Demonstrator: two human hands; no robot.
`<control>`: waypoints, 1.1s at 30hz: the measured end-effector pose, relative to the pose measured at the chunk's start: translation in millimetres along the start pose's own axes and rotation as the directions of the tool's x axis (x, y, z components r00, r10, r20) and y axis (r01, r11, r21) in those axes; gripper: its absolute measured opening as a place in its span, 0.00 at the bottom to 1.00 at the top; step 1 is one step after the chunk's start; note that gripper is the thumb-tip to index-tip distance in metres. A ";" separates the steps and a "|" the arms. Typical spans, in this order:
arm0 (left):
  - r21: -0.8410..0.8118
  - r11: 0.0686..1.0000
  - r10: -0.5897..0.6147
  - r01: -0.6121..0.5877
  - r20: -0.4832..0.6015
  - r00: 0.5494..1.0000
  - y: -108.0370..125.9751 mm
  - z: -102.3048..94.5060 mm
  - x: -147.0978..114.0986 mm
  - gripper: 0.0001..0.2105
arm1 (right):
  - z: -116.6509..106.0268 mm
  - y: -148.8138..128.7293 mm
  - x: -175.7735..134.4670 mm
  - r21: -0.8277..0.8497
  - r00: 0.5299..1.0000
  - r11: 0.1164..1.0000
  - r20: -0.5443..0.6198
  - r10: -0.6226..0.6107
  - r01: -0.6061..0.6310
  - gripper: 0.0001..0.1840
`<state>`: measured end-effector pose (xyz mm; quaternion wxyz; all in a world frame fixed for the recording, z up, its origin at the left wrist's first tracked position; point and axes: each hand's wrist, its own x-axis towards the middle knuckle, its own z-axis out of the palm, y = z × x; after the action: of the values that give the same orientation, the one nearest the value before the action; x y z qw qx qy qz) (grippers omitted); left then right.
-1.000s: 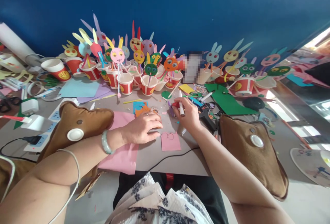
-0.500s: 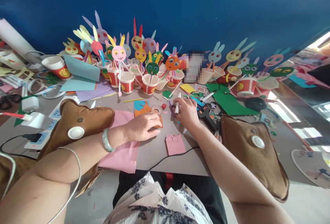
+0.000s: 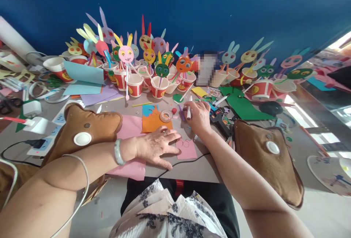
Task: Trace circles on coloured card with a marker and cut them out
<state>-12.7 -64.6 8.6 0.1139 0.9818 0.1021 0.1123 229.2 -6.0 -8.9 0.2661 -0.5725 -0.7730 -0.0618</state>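
Observation:
My left hand point(image 3: 157, 144), fingers spread, reaches the left edge of a small pink paper point(image 3: 188, 150) with two round outlines drawn on it. Behind that hand lies an orange paper point(image 3: 149, 124) with a blue piece at its top and a roll of clear tape point(image 3: 166, 116) on it. A white marker point(image 3: 189, 112) stands nearly upright in the closed fingers of my right hand point(image 3: 199, 115). Close to those fingertips lie a purple pen point(image 3: 181, 112) and a small red round piece point(image 3: 174, 110).
Red-and-white paper cups point(image 3: 159, 87) holding paper rabbit faces line the back. Brown cushion-like pouches point(image 3: 270, 165) lie at both sides. A black glue gun point(image 3: 221, 123) and scraps sit right of my right hand. A black cable point(image 3: 189, 162) crosses the front; a power strip point(image 3: 61, 117) is left.
My left hand has moved from the orange paper toward me and right, spreading its fingers at the small pink paper. My right hand stays nearly in place with the marker.

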 end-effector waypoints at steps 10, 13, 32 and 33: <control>0.056 0.998 -0.024 0.029 -0.093 0.995 -16.4 -11.5 -1.3 0.24 | -22.4 -17.2 -8.3 0.536 0.986 0.843 -0.108 0.129 -0.052 0.13; 0.030 0.998 -0.047 0.050 -0.103 0.994 -18.3 -9.8 -1.0 0.22 | -24.7 -19.8 -10.4 0.612 0.989 0.788 -0.065 0.135 -0.068 0.15; -0.334 0.801 -0.580 0.497 -0.227 0.782 -23.4 -2.5 8.6 0.08 | -24.0 -50.8 -23.8 0.769 0.992 0.636 0.122 -0.042 -0.068 0.12; -0.334 0.799 -0.584 0.500 -0.235 0.777 -24.4 -1.9 8.6 0.09 | -20.0 -50.9 -24.5 0.777 0.993 0.626 0.114 -0.023 -0.075 0.13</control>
<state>-9.3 -39.0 6.1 0.2473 0.8542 0.3848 0.2472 194.2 -52.0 6.9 0.4441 -0.4147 -0.7291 0.3150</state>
